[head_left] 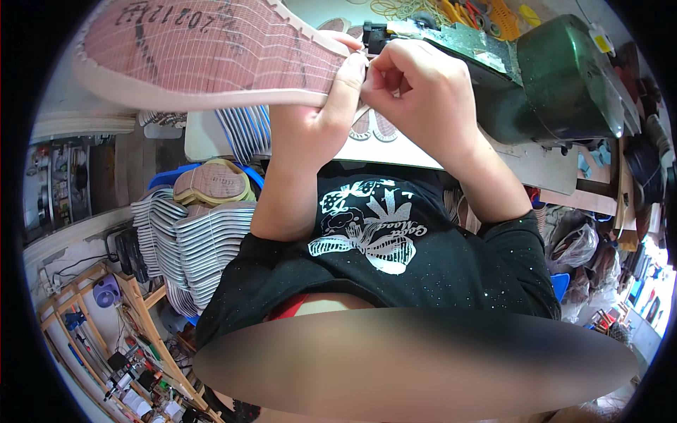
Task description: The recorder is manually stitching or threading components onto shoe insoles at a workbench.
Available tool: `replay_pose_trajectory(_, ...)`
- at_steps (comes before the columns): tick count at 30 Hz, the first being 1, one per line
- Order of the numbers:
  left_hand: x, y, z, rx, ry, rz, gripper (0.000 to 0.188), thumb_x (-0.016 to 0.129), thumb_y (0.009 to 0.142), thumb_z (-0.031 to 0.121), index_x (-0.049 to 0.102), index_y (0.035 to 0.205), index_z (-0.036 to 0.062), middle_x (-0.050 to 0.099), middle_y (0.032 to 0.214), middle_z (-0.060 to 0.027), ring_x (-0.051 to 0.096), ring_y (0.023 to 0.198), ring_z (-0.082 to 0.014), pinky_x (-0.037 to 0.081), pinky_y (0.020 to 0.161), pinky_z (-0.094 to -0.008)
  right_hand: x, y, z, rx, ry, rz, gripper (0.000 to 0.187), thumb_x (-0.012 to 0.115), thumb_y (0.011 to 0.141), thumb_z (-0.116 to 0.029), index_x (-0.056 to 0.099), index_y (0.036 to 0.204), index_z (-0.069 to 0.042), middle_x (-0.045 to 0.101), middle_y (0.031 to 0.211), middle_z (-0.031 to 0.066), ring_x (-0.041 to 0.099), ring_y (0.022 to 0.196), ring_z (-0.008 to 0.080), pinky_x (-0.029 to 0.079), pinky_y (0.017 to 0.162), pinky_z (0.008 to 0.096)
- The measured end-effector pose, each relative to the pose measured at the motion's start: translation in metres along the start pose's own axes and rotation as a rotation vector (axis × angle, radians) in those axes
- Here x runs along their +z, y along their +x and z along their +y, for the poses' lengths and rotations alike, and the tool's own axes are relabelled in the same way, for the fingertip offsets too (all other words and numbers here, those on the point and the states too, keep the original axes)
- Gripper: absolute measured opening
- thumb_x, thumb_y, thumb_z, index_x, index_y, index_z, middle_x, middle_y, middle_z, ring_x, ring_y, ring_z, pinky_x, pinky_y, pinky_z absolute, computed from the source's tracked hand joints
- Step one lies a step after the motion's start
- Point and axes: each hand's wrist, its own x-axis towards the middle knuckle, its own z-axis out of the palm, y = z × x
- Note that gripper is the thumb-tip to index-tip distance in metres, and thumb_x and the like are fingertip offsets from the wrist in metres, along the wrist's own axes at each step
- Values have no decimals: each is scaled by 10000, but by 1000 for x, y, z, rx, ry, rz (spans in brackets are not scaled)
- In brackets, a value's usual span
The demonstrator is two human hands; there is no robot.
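Observation:
A large pink insole (211, 53), with pale grid lines, dark handwriting and a cream binding round its edge, is held up at the upper left. My left hand (310, 134) is closed on its narrow right end, the thumb lying along the near face. Against that same end, my right hand (427, 95) has its fingers curled into a pinch. What sits between those fingertips is too small and covered to make out. Behind and below the hands, small insole shapes (374, 125) lie on the white tabletop (412, 149).
A dark green sewing machine (564, 84) stands at the right of the table. Stacked insoles (204, 240) fill a blue tub (166, 176) at the left; more (243, 134) stand on the table's left end. A yellow basket (501, 17) is at the back; plastic bags (575, 247) hang right.

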Motion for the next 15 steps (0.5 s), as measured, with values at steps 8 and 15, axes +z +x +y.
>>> replay_pose_trajectory(8, -12, 5, 8, -51, -141, 147, 56, 556, 843, -1, 588, 882, -26, 606, 855, -35, 503, 644, -48, 390, 565, -188, 3, -16, 32, 409, 786, 82, 88, 650, 827, -68, 638, 832, 19, 625, 698, 17, 577, 591, 42, 460, 530, 181)
replay_pose_trajectory(15, -7, 3, 4, -29, -65, 56, 61, 567, 852, 30, 599, 889, -8, 581, 771, -17, 516, 634, -53, 391, 550, -196, 5, -5, 12, 276, 723, -206, 103, 645, 844, -68, 644, 875, 30, 635, 713, 42, 615, 636, 76, 498, 582, 207)
